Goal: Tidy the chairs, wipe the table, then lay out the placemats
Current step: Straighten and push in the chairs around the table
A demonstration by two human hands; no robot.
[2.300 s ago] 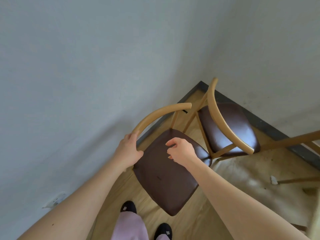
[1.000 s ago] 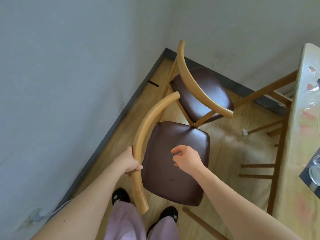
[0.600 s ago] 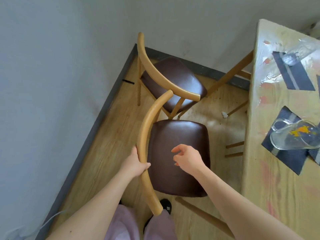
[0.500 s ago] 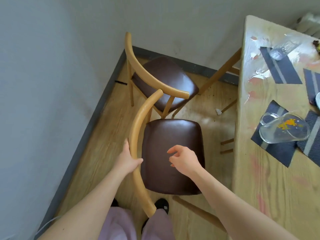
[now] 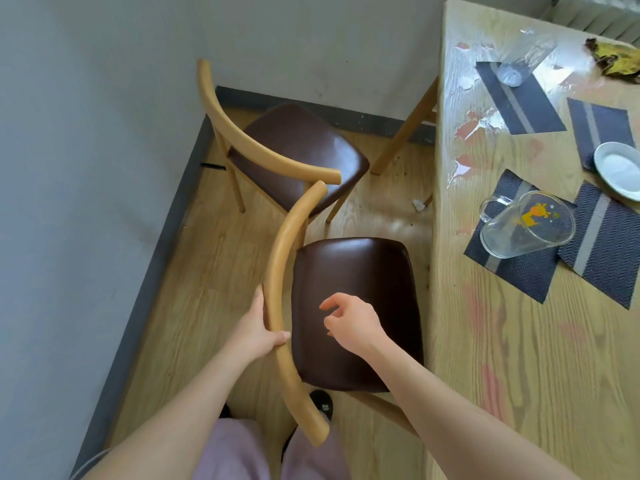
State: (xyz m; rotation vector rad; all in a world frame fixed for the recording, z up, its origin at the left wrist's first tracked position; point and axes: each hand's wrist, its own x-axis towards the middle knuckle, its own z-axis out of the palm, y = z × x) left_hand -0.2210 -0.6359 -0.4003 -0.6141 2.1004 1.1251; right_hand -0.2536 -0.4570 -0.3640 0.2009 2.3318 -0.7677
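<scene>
Tidying the chairs looks like the step in hand. The left hand (image 5: 258, 332) grips the curved top rail of the near chair (image 5: 356, 306), which is pale bent wood with a dark brown padded seat. Its fingers wrap the rail and the thumb lies on the seat side. The right hand (image 5: 353, 323) hovers over that seat with loosely curled fingers, holding nothing. The near chair stands just beside the long edge of the desk (image 5: 519, 358), a light wooden top smeared with reddish stains. The seat faces the desk and is not yet under it.

To do this well, I would put the right hand on the rail too, apart from the left, so that the chair slides straight instead of pivoting. Then ease the seat squarely under the desk's edge. The far chair (image 5: 298, 150), of the same make, sits off the desk's far corner, angled away from it, and will likely need squaring as well.

Counted:
- Two chairs.
- Four placemats (image 5: 519, 95), dark woven with a grey stripe, all askew on the desk.
- One glass mug (image 5: 526, 223) with an orange print, lying on its side on a mat.
- One clear tumbler (image 5: 523, 57), also tipped over.
- One white dish (image 5: 620, 169).
- One yellow-brown peel (image 5: 613, 58).
</scene>
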